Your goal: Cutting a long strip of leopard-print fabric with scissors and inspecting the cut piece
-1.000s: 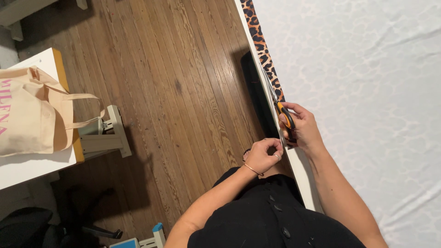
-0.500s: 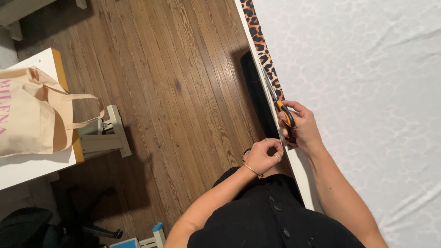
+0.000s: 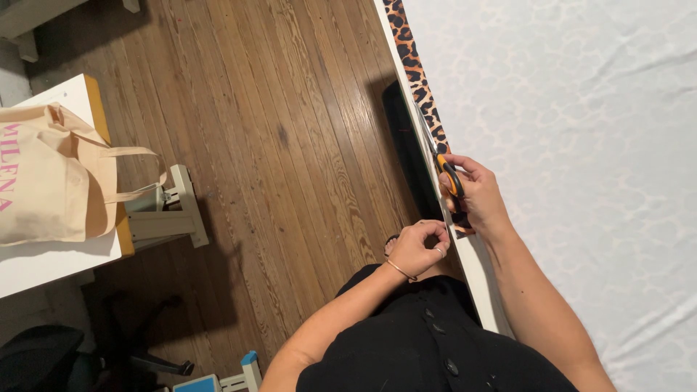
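Mid-cut along table edge: right hand closed round orange-handled scissors, blades pointing up the leopard-print fabric strip. Left hand pinches the near strip end at the edge, fingers curled shut. Next move likely needs the strip kept taut, blades tracking the line. Strip is narrow and flat, beside white fabric on the table

A black buttoned garment, bare forearms, a thin bangle on the left hand, one ring.
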